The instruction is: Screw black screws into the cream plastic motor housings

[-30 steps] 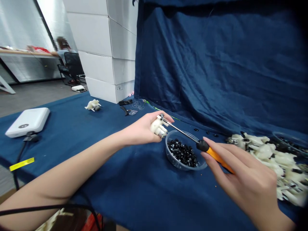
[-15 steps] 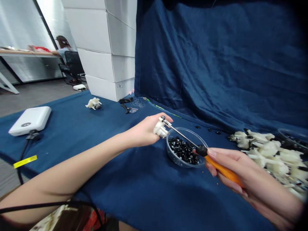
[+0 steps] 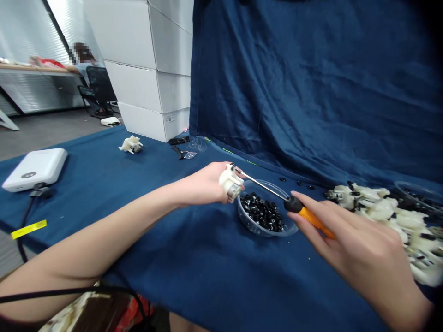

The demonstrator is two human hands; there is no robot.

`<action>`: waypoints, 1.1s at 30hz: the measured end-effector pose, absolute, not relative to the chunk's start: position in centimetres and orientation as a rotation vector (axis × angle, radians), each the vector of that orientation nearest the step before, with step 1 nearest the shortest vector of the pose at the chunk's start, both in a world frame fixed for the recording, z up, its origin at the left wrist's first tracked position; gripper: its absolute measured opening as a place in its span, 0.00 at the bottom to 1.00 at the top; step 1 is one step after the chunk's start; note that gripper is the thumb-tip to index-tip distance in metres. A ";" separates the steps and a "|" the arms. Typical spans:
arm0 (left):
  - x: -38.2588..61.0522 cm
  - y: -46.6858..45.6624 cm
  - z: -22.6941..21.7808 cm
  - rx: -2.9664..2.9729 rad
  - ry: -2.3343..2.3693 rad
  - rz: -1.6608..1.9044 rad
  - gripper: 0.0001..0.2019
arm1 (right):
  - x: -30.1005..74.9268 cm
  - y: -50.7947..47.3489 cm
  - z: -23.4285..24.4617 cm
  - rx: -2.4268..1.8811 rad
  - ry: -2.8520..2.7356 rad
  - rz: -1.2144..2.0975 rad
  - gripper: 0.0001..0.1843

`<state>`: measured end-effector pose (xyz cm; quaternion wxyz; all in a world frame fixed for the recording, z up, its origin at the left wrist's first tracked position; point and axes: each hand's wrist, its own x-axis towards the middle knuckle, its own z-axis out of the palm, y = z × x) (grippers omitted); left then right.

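My left hand (image 3: 209, 183) is closed around a small cream plastic part with a metal cylinder (image 3: 230, 182), held up at the left rim of a clear bowl. In my right hand (image 3: 349, 230) is a screwdriver (image 3: 310, 221) with an orange and black handle, gripped by thumb and fingers. Its steel shaft crosses above the bowl, and the tip meets a small black piece at the top of the cream part. The clear plastic bowl (image 3: 254, 229) holds many small black pieces (image 3: 265, 212) with shiny metal bits.
Many cream plastic parts (image 3: 380, 203) are heaped at right, beside a second clear bowl (image 3: 408, 184). One cream assembly (image 3: 131, 144) lies at left, near a white power bank (image 3: 36, 168) with a cable. White boxes (image 3: 138, 87) are stacked behind. A person (image 3: 85, 64) sits far left.
My right hand has turned over the handle, its back now facing up. The cream part has tilted slightly, showing more of its metal cylinder. The screwdriver tip stays at its top.
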<state>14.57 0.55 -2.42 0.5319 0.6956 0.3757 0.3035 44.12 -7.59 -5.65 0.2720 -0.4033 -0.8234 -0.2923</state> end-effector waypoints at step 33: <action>14.0 0.5 -2.6 2.006 1.070 0.723 0.21 | 42.8 -7.6 -5.4 -1.213 -1.997 0.103 0.17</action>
